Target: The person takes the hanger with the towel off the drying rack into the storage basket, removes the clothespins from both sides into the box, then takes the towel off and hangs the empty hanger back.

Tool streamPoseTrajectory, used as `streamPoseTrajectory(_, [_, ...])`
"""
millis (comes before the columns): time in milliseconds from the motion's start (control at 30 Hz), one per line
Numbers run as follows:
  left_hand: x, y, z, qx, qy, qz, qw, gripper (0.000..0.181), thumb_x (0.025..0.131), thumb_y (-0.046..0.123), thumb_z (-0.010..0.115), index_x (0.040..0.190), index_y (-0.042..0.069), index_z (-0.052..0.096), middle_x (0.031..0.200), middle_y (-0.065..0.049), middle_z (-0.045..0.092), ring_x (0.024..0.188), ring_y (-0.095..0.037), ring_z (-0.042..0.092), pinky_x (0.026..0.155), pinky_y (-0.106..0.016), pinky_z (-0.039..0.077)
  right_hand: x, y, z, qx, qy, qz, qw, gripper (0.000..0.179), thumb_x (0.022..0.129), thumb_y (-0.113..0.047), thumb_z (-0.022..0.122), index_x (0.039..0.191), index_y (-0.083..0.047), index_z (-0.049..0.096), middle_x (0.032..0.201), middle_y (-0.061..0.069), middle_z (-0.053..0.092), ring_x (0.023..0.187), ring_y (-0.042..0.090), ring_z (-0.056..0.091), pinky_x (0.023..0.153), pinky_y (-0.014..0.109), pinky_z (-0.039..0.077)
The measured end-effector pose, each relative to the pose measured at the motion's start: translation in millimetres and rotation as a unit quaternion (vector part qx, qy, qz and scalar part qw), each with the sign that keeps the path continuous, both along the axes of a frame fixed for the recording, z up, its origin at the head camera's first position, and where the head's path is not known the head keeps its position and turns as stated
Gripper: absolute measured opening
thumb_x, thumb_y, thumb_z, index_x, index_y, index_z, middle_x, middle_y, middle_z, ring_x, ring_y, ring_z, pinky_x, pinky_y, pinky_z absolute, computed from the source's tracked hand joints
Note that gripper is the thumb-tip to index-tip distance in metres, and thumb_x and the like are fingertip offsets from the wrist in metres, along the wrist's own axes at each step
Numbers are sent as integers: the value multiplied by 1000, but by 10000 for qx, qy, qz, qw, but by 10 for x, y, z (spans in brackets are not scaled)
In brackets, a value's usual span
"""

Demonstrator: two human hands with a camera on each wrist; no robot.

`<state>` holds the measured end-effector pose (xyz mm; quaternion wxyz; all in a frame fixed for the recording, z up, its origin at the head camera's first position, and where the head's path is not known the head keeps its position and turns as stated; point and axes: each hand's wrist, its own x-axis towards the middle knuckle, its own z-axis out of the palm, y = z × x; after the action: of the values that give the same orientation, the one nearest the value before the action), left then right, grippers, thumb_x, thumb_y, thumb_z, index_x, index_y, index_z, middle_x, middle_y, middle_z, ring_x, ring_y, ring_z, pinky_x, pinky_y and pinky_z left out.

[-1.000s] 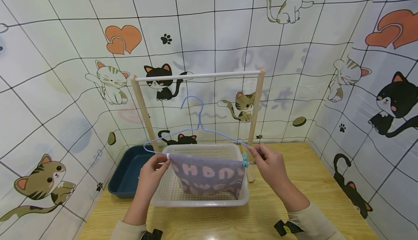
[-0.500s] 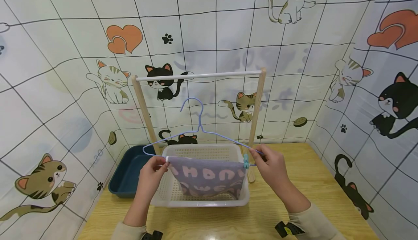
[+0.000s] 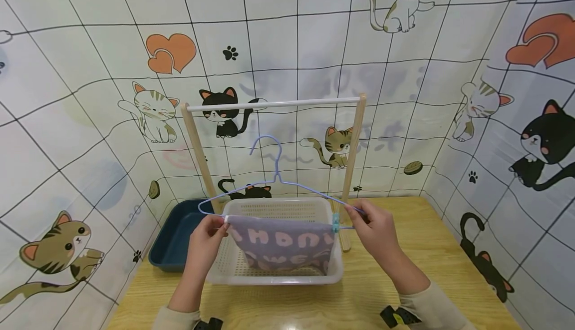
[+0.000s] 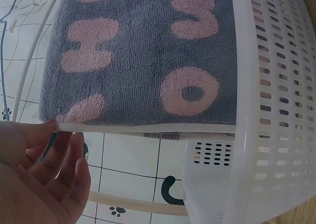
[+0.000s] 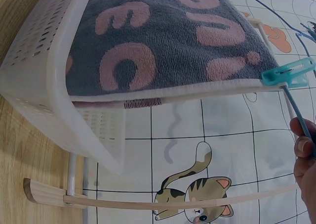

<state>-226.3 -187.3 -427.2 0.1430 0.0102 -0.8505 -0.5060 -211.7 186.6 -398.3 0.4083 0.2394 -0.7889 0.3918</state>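
A grey-purple towel (image 3: 283, 242) with pink letters hangs folded over the lower bar of a lilac-blue wire hanger (image 3: 277, 167). My left hand (image 3: 202, 242) pinches the towel's top left corner at the bar; in the left wrist view its thumb and fingers (image 4: 76, 152) meet at the white edge. With my right hand (image 3: 374, 224) I hold the hanger's right end. A turquoise clothespin (image 5: 286, 74) clips the towel's top right corner to the bar. The towel's lower part dips into a white perforated basket (image 3: 276, 280).
Behind the basket stands a wooden rack with a white top rail (image 3: 274, 104), above the hanger's hook. To the left lies a dark blue tub (image 3: 163, 250). Everything stands on a wooden table (image 3: 418, 250) in front of cat-patterned walls.
The towel's top left corner has shifted slightly left with my left hand. The hanger has sunk a little, and the clothespin sits a bit farther from my right hand.
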Motion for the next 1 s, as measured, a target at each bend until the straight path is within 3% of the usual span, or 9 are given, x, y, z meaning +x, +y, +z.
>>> streamPoseTrajectory(333, [25,-90,-41,63,-153,298,9994,10,95,12,65,102,5,64,96,-9,67,87,-27,65,76,-31,47,37,55,-22,65,33,-110,9999,25,82,7,73,75,-12,57,58,-13,43,45,1,31,41,17,27])
streamPoseTrajectory(567, [42,-86,-66,133,37,538,9985,10,94,13,67,100,6,64,96,-9,67,83,-22,66,74,-27,48,68,54,-18,48,64,-20,10000,25,81,7,72,75,-11,57,58,-13,45,45,0,32,40,16,28])
streamPoseTrajectory(800, [62,-86,-98,103,233,551,9982,10,92,14,70,98,8,65,92,-6,67,83,-18,62,72,-22,49,70,33,-27,95,92,24,9999,25,80,8,73,75,-10,57,60,-12,47,46,1,32,41,16,28])
streamPoseTrajectory(1000, [75,-68,-83,5,421,826,9957,12,91,14,70,101,8,65,96,-7,67,85,-19,61,71,-22,47,67,15,-29,108,92,-1,9999,24,80,8,74,75,-10,58,59,-12,47,46,0,31,40,16,27])
